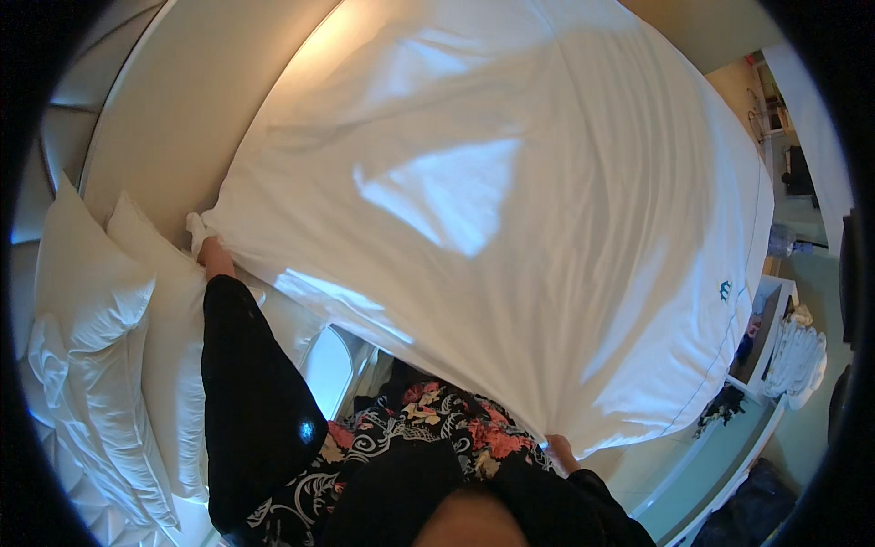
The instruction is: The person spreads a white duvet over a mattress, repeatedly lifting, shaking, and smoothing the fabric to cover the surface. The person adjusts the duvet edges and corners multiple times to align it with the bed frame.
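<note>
Head view: The white sheet (547,191) is spread in front of the person and spans most of the view, its near edge pulled between the two hands. The left hand (215,255) is clamped on the sheet's left corner, beside the pillows (114,383). The right hand (561,452) is clamped on the near edge, where folds radiate from the grip; its fingers are partly hidden by the fabric. A small dark green emblem (725,291) is located near the sheet's right border. The pillows stand on edge at the left, in front of a tufted headboard (66,141). White folded cloths (795,360) and a clear bottle (781,241) are positioned beyond the sheet at the right.
</note>
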### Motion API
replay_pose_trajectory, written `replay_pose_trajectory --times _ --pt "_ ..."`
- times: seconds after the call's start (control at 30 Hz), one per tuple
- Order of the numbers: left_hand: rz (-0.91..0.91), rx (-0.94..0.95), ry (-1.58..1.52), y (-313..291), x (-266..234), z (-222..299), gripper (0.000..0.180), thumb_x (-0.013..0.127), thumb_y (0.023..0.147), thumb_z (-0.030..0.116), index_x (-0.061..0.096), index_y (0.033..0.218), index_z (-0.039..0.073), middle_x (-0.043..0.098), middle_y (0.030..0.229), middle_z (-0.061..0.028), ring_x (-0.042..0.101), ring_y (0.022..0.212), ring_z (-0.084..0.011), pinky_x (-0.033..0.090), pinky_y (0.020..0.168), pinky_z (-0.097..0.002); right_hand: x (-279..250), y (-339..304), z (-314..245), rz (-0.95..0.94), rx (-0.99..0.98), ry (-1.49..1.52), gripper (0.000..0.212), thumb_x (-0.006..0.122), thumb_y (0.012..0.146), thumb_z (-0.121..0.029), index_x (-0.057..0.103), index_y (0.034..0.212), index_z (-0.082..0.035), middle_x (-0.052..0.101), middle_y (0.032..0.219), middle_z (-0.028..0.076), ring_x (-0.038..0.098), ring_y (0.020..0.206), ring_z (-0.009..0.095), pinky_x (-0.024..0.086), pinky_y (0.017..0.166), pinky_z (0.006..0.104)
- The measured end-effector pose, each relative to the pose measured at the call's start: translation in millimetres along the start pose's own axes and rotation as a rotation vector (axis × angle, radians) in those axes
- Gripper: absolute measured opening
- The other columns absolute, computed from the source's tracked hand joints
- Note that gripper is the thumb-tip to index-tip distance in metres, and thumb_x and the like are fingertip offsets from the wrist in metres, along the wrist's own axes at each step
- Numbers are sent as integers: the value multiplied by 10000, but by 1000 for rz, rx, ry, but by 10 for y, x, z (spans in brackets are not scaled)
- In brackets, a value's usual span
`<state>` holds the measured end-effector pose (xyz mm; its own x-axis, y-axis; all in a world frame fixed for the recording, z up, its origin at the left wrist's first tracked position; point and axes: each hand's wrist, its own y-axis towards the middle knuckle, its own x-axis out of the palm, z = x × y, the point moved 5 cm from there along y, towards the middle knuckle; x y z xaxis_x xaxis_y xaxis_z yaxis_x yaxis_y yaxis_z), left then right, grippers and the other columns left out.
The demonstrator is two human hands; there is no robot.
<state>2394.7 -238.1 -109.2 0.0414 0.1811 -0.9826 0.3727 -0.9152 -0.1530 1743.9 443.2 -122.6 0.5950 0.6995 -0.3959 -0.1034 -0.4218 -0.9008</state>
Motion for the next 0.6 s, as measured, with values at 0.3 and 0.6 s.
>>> replay_pose_trajectory --times 0.3,0.6 --pt "254 -870 -728 -106 6 42 438 559 664 145 451 1055 -17 511 1051 -134 529 893 -293 426 731 -406 -145 -1 -15 -81 38 30 241 478 639 -121 600 847 -105 574 771 164 538 764 333 423 672 404" --pt "233 106 105 680 -16 1089 582 534 713 270 295 1225 132 370 1206 -53 280 1153 -263 303 850 -502 -587 -105 -157 -72 182 15 189 529 610 -167 616 759 -92 577 720 154 550 712 324 439 626 403"
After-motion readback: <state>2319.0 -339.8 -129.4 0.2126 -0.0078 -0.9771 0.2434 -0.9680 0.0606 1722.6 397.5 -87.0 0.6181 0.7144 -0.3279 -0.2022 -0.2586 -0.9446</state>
